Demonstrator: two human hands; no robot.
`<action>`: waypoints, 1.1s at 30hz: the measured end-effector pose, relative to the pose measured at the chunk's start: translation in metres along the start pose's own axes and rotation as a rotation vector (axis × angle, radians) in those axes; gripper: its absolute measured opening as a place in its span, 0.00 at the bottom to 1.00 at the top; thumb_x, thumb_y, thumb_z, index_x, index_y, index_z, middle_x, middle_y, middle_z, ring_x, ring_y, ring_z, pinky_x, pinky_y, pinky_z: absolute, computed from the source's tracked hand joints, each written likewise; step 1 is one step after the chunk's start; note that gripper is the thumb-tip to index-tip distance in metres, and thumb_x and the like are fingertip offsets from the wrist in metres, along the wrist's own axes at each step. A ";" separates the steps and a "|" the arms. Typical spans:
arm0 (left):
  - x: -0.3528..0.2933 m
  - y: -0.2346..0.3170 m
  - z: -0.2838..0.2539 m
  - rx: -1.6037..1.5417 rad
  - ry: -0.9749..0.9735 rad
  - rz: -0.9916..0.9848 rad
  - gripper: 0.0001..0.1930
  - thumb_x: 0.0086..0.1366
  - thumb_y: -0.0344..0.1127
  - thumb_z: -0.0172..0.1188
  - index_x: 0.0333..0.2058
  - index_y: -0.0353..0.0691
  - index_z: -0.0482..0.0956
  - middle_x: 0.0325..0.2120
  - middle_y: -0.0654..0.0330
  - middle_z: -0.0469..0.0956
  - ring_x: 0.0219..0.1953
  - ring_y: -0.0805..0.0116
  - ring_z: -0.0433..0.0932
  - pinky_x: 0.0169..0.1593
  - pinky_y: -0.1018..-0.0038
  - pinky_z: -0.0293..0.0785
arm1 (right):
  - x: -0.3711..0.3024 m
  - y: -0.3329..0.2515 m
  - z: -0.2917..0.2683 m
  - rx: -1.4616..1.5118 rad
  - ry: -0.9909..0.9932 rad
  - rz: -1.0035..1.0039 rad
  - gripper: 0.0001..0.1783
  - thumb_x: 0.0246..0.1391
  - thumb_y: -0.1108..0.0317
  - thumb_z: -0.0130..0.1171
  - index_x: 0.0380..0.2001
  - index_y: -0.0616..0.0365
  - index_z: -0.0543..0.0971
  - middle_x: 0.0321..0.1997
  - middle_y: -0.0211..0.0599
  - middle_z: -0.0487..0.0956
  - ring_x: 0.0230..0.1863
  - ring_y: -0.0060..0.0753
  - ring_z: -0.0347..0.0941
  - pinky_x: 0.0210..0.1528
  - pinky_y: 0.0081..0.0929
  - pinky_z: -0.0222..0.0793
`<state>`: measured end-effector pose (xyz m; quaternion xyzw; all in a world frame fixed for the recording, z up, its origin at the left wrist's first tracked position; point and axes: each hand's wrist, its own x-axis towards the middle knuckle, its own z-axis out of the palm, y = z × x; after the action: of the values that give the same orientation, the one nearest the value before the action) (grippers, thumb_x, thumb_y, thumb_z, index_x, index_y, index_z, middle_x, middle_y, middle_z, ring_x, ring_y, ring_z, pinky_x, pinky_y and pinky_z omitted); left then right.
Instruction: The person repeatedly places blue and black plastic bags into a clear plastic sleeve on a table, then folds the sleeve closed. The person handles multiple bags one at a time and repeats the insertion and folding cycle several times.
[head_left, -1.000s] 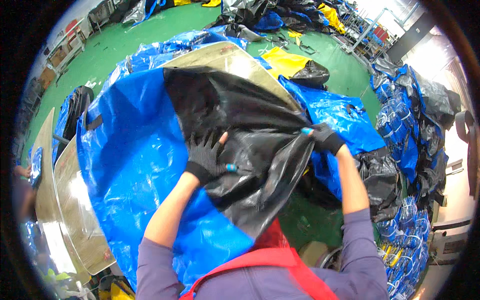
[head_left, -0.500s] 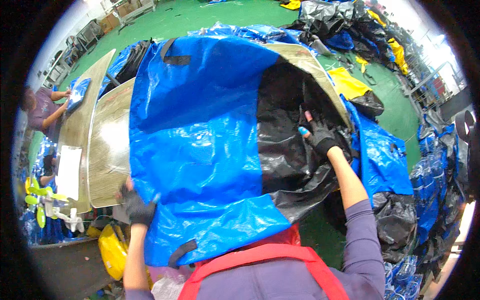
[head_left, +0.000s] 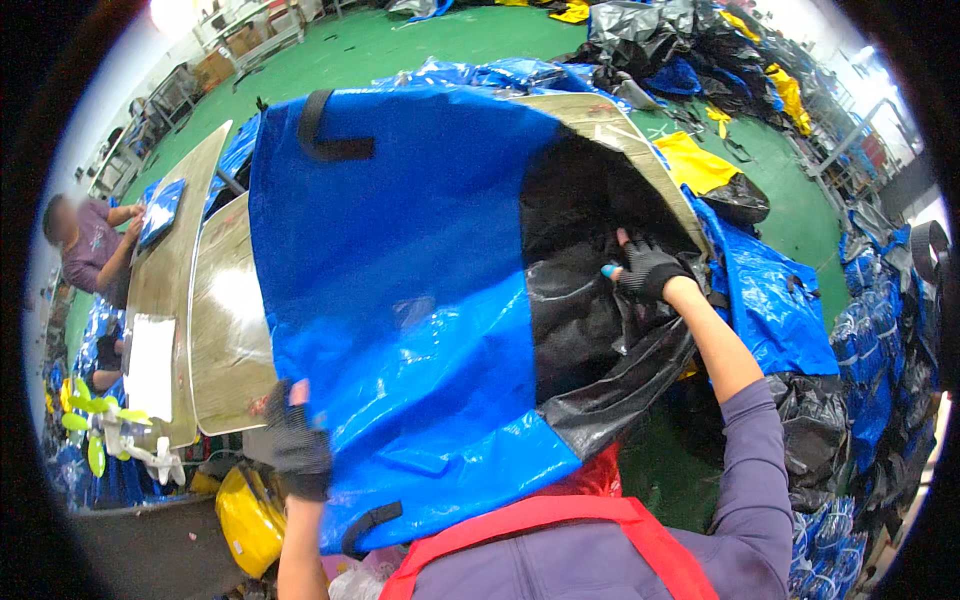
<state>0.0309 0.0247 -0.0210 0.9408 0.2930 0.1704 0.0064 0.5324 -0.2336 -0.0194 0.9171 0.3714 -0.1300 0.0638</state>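
Note:
A large blue and black bag-like piece of shiny coated fabric (head_left: 400, 270) spreads over the table, with its black part on the right. Black straps (head_left: 335, 145) show at its far left corner and near edge. My right hand (head_left: 650, 272), in a black fingerless glove, rests on the crumpled black part with thumb and fingers apart; the thumb tip is wrapped in blue. At the near left edge of the blue part is my left hand (head_left: 298, 448), gloved alike. Motion smears its fingers, so whether it grips the edge is unclear.
A wood-patterned tabletop (head_left: 225, 310) shows at left. Beyond it, a person (head_left: 95, 240) handles a blue bundle (head_left: 162, 212). A green-bladed fan (head_left: 105, 420) stands near left. Blue and black pieces (head_left: 775, 310) hang at right; a heap (head_left: 660, 50) lies far right on the floor.
My left hand has moved nearer to me and slightly right along the blue edge. The blue part's creases have shifted, and its far side looks smoother. My right hand stays on the black part.

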 end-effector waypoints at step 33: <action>0.264 0.062 0.217 -0.047 0.029 0.769 0.26 0.62 0.48 0.54 0.58 0.47 0.67 0.54 0.45 0.68 0.55 0.47 0.66 0.57 0.56 0.58 | -0.016 -0.054 -0.014 0.124 0.398 -0.724 0.20 0.54 0.65 0.51 0.51 0.47 0.75 0.34 0.36 0.77 0.32 0.41 0.75 0.34 0.41 0.71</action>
<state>0.3387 0.1387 -0.1342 0.9790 -0.0850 0.1806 -0.0404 0.4859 -0.2028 -0.0026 0.7368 0.6663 0.0137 -0.1143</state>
